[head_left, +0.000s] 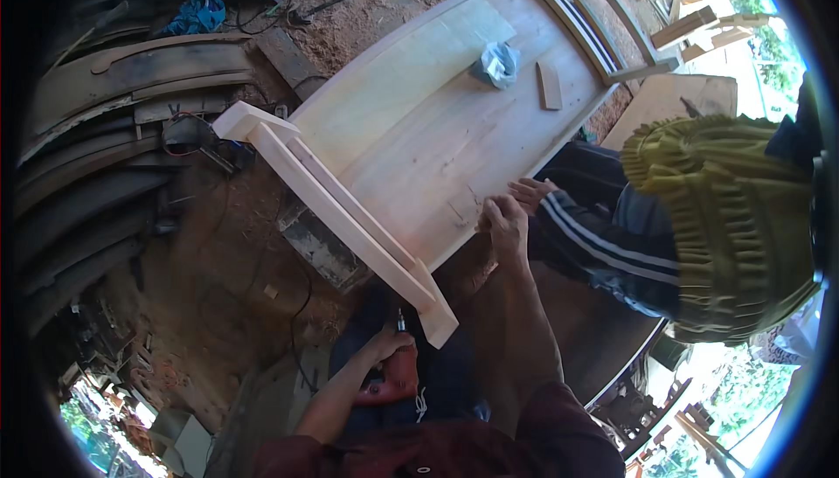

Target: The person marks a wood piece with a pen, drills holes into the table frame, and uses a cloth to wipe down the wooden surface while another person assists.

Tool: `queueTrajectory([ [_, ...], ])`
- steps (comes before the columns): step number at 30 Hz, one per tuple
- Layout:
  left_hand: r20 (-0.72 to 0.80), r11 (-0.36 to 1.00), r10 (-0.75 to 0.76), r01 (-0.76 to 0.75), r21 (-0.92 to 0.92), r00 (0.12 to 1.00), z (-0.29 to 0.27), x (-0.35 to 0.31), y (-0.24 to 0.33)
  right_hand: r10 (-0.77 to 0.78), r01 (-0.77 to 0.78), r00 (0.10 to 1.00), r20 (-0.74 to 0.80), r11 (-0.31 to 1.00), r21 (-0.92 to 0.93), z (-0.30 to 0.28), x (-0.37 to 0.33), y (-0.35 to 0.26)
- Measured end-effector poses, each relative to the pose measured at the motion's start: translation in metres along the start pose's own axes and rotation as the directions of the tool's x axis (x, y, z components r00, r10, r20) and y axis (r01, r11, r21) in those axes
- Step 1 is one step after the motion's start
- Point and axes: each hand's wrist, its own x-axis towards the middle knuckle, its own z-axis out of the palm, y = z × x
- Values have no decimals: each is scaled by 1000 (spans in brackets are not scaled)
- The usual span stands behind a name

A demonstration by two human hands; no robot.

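My left hand (382, 346) is wrapped around a red power drill (401, 371) at my lap, its bit pointing away from me. My right hand (505, 218) reaches forward over the near right edge of a pale wooden panel (428, 142). Its fingers are curled together, and whatever they may hold cannot be made out. Close beside it is a co-worker's hand (530, 191), near the same edge. A curved pale wooden rail (336, 216) with thicker end blocks crosses the panel's near end, just beyond the drill.
On the panel sit a pale plastic bag (497, 65) and a small wood piece (549, 86). A co-worker in an olive garment (708, 225) is at the right. Curved dark boards (105, 190) are stacked at left. Cords and a blue cloth (197, 13) lie on the shaving-strewn ground.
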Motion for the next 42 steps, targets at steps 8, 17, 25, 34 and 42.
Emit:
queueTrajectory([
  [8, -29, 941, -200, 200, 273, 979, 80, 37, 24, 348, -319, 935, -67, 909, 267, -42, -93, 86],
  [17, -139, 895, 14, 50, 444, 990, 114, 124, 15, -409, 439, 897, 168, 778, -449, 12, 17, 83],
  [25, -164, 645, 445, -188, 741, 881, 93, 239, 31, -117, 217, 944, -308, 923, 316, -20, -23, 134],
  [34, -71, 592, 696, -516, 619, 714, 73, 333, 77, 131, -73, 947, -295, 977, 198, -46, -23, 346],
  [42, -41, 352, 864, -546, 760, 501, 85, 340, 136, -201, 43, 893, 403, 929, 368, -51, 29, 400],
])
